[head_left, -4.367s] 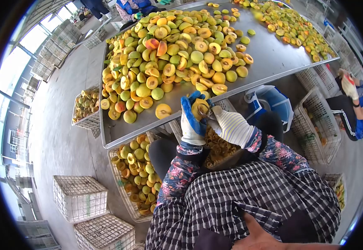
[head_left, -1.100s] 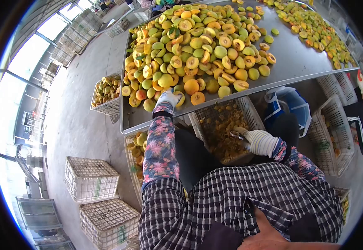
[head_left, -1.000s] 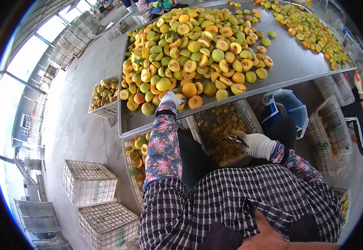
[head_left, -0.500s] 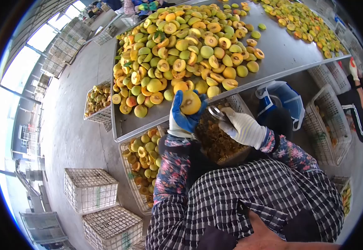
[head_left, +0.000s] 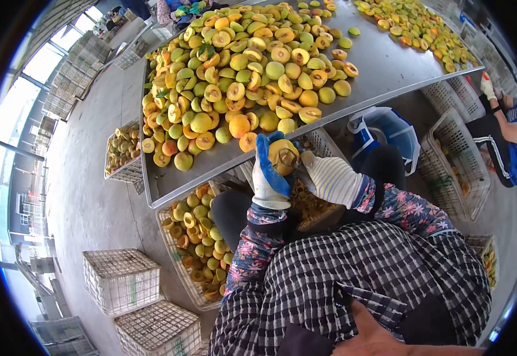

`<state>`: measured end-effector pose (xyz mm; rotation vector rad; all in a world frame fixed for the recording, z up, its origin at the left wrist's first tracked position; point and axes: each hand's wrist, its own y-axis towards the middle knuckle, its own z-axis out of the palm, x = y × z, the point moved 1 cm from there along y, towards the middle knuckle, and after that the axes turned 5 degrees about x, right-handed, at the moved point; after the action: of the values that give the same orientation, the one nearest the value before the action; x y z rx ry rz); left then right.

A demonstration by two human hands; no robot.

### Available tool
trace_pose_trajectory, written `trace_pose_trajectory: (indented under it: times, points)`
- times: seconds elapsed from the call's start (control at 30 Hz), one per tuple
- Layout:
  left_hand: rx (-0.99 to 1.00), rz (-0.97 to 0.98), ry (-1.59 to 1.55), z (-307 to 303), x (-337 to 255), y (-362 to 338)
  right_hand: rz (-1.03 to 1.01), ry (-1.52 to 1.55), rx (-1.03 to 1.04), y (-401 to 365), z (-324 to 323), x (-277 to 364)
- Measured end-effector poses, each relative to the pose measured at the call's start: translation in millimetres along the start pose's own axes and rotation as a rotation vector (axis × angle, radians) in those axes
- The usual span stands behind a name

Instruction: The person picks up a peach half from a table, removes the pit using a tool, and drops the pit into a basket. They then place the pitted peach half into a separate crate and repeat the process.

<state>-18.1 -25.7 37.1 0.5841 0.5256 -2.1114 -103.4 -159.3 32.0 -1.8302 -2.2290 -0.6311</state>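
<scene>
My left hand (head_left: 271, 172), in a white glove with a blue coated palm, is wrapped round a halved yellow peach (head_left: 283, 155) with its cut face towards me. My right hand (head_left: 332, 178), in a striped white knit glove, grips a metal pitting spoon (head_left: 294, 159) whose loop is at the middle of the cut face. Both hands are close to the near edge of the metal table (head_left: 205, 168), which carries a large heap of peach halves (head_left: 241, 77). Below my hands, a crate (head_left: 324, 144) contains brownish scooped-out pieces (head_left: 310, 202).
Left of my knees stands a crate of peach halves (head_left: 202, 237); two upturned white crates (head_left: 122, 279) are beyond it. A blue and white bucket (head_left: 389, 133) is under the table. A co-worker's gloved hand (head_left: 487, 85) shows at right. A bare hand (head_left: 368, 332) rests on the checked apron.
The spoon's loop, held apart from the peach before, is now against its cut face. My hands have come together, and the view has shifted slightly.
</scene>
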Motion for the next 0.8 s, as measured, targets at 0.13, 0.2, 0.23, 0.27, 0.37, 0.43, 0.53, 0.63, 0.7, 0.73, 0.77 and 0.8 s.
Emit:
trace_pose_trajectory:
  times: [0.13, 0.2, 0.23, 0.27, 0.37, 0.43, 0.53, 0.63, 0.7, 0.73, 0.77, 0.8]
  points:
    - [0.017, 0.033, 0.024, -4.1, 6.7, -0.7, 0.016, 0.018, 0.077, -1.5, 6.0, -3.9]
    - [0.052, 0.395, 0.623, -18.3, 14.8, 4.6, -0.006, 0.186, 0.043, 1.2, 3.1, 1.6]
    - [0.065, 0.484, 0.795, -27.5, 19.6, 4.5, -0.01, 0.276, 0.025, 0.0, 2.8, 4.8]
    - [0.063, 0.581, 0.961, -28.6, 20.7, 2.5, -0.006, 0.255, 0.042, -1.4, 2.9, 5.0]
    - [0.17, 0.421, 0.766, -27.2, 15.9, 1.4, 0.053, 0.178, 0.168, 3.9, -14.0, 1.1]
    - [0.228, 0.252, 0.587, -19.9, 7.1, -2.2, -0.031, 0.077, 0.252, 8.3, -26.1, -9.8]
    - [0.199, 0.185, 0.478, -23.9, 6.8, 0.7, -0.105, 0.048, 0.201, 7.5, -13.7, -27.3]
    - [0.167, 0.101, 0.317, -23.3, 5.5, 6.2, -0.051, 0.155, 0.187, 5.7, 2.1, -27.0]
    - [0.176, 0.081, 0.218, -26.0, 5.5, 7.3, -0.009, 0.2, 0.202, 1.1, 0.2, -14.8]
    - [0.179, 0.068, 0.169, -26.8, 5.3, 7.4, -0.008, 0.167, 0.205, -1.6, -2.5, -8.2]
    - [0.086, 0.034, 0.144, -26.2, 4.4, 8.0, 0.007, 0.232, 0.19, -3.0, 0.2, -5.8]
    - [0.041, 0.018, 0.165, -23.9, 4.1, 8.5, 0.002, 0.198, 0.224, -3.6, -0.1, -7.3]
